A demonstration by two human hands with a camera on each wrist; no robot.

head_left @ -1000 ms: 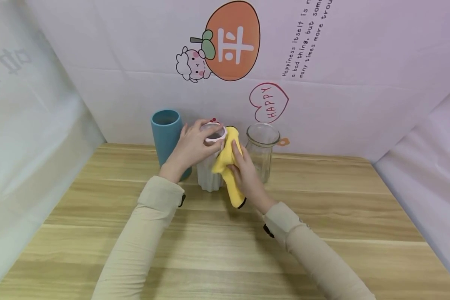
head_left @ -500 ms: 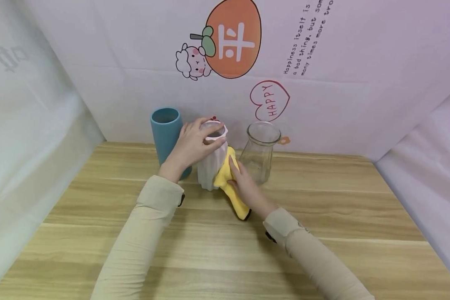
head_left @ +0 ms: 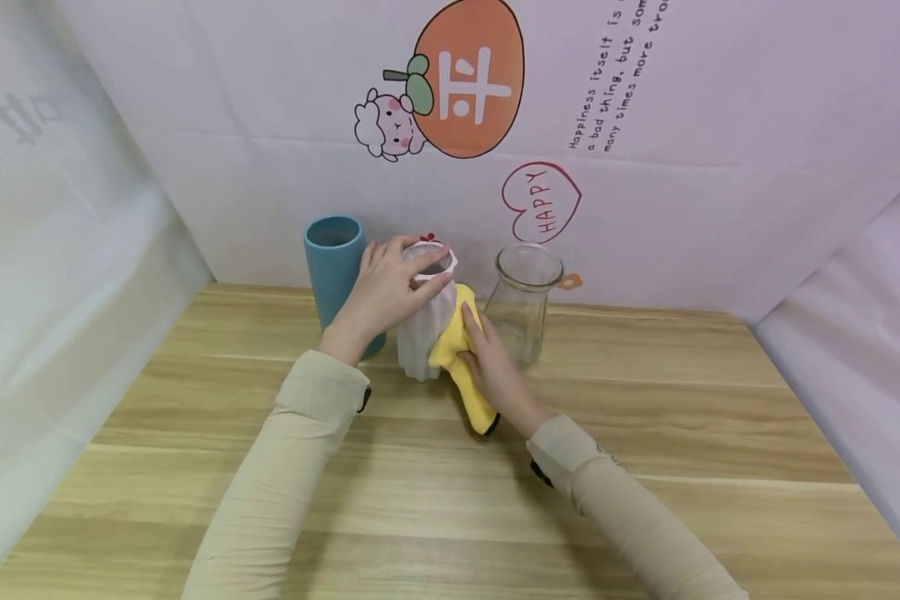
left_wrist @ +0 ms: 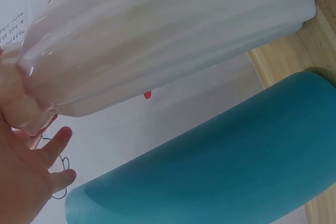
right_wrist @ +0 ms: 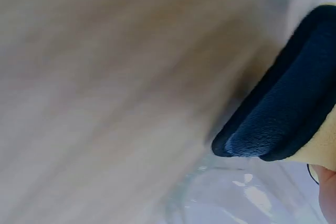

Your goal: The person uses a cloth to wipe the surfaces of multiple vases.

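Note:
A white fluted vase [head_left: 417,346] stands upright on the wooden table, between a blue vase and a glass one. My left hand [head_left: 382,292] grips it at the neck, thumb and fingers around the rim. In the left wrist view the glossy white vase [left_wrist: 173,35] runs across the top, with two fingers of the left hand [left_wrist: 26,177] spread off it. My right hand [head_left: 495,367] holds a yellow cloth [head_left: 456,333] with a dark edge against the white vase's right side. The cloth's dark underside [right_wrist: 283,93] fills the right of the right wrist view.
Close on the left stands a tall blue vase [head_left: 333,271], just beside the left fingers. A clear glass vase [head_left: 521,321] stands behind the right hand. A printed white backdrop [head_left: 645,225] rises along the back of the wooden table [head_left: 645,400].
The right hand and cloth have gone down the white vase's side, then slightly back up in the last half second. The left hand keeps its grip at the neck.

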